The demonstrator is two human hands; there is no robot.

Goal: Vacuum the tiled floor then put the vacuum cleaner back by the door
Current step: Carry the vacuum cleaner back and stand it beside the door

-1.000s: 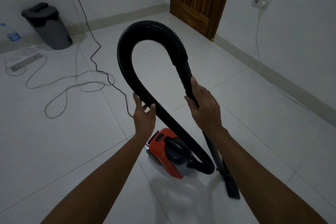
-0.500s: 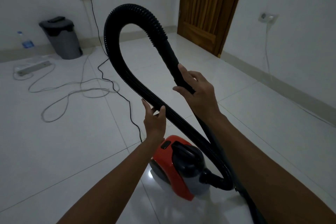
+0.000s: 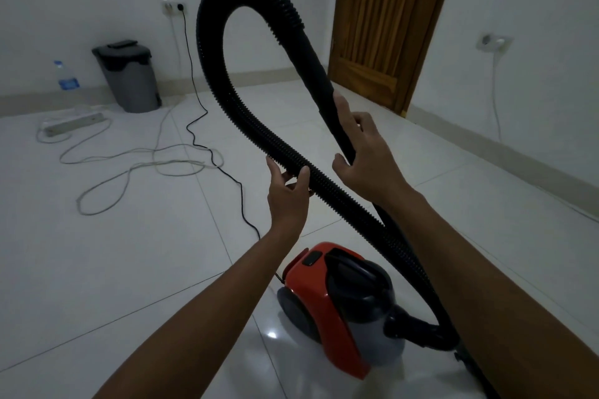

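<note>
Two hands were engaged on one looped hose (image 3: 210, 74) at the time of inspection. The left hand (image 3: 287, 194) held the ribbed section from below, thumb and fingers curled loosely around it. The right hand (image 3: 366, 159) gripped the smooth rigid tube (image 3: 319, 81), fingers wrapped round it, index finger laid along its length toward 11 o'clock.

The vacuum cleaner (image 3: 337, 304), red and grey, stood on the tiled floor (image 3: 129, 253) at 6 o'clock from the hands, directly below them and nearer the person. The hose rose from its front coupling toward 11 o'clock, arched overhead, and came back down into the right hand. The tube's long axis ran from 11 o'clock to 5 o'clock. The right hand was the nearer one to the tube; the left was the nearer one to the canister body. The door (image 3: 389, 26) lay at 1 o'clock, well apart from the machine. The black power cord (image 3: 194, 91) ran to a wall socket (image 3: 175, 6) at 10 o'clock.

Compared with half a second earlier, the hose arch appeared taller and further right in view, the door and bin (image 3: 129, 78) had shifted right, and both hands kept their grips. Judged: vacuuming was not yet under way.
</note>
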